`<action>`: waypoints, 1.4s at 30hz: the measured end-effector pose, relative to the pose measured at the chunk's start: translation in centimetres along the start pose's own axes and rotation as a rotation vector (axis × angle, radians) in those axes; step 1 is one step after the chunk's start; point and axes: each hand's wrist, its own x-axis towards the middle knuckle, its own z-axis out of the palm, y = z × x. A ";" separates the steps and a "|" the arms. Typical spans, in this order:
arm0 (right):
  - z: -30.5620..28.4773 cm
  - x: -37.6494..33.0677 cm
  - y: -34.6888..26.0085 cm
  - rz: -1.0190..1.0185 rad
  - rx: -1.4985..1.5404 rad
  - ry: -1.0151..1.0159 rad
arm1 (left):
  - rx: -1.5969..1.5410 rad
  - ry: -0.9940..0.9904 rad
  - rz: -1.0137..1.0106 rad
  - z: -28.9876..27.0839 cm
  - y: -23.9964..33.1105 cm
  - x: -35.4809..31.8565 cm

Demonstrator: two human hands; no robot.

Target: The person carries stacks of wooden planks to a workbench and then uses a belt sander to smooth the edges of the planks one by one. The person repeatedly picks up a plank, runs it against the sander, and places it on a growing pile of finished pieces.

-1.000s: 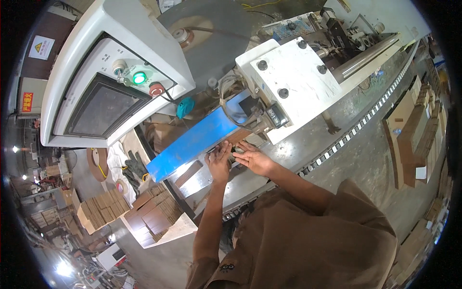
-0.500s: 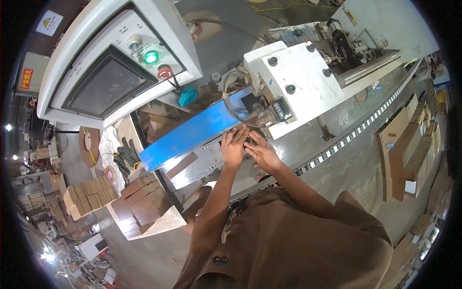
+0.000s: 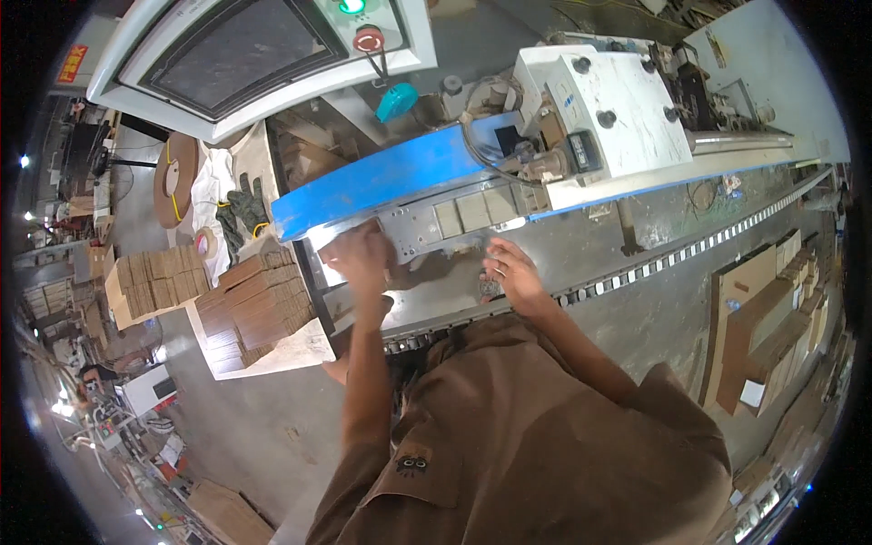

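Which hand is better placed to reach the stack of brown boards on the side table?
Left, probably. The left hand is at the machine bed's left end, just below the blue guard and close to the stacked brown boards. The right hand rests further right on the bed, so it would have to cross over.

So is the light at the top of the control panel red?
No, the round light at the panel's top edge glows green; the red thing just below it is a push button.

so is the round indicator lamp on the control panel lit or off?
Lit: the lamp glows bright green above the red button.
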 end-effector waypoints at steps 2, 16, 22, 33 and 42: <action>1.1 0.1 -0.1 0.055 -0.020 -0.038 | 0.058 -0.034 0.033 -1.8 -4.1 0.2; 1.5 1.9 -1.7 0.124 0.102 -0.209 | -0.072 -0.108 0.259 3.9 8.6 0.4; 2.2 4.7 -2.1 0.122 0.203 -0.282 | -0.129 -0.038 0.326 6.5 9.8 1.1; 4.8 7.3 0.3 0.096 0.512 -0.302 | 0.041 -0.107 0.365 4.9 5.8 0.7; 5.0 6.7 0.0 0.114 0.567 -0.254 | -0.017 -0.115 0.345 4.7 6.4 1.1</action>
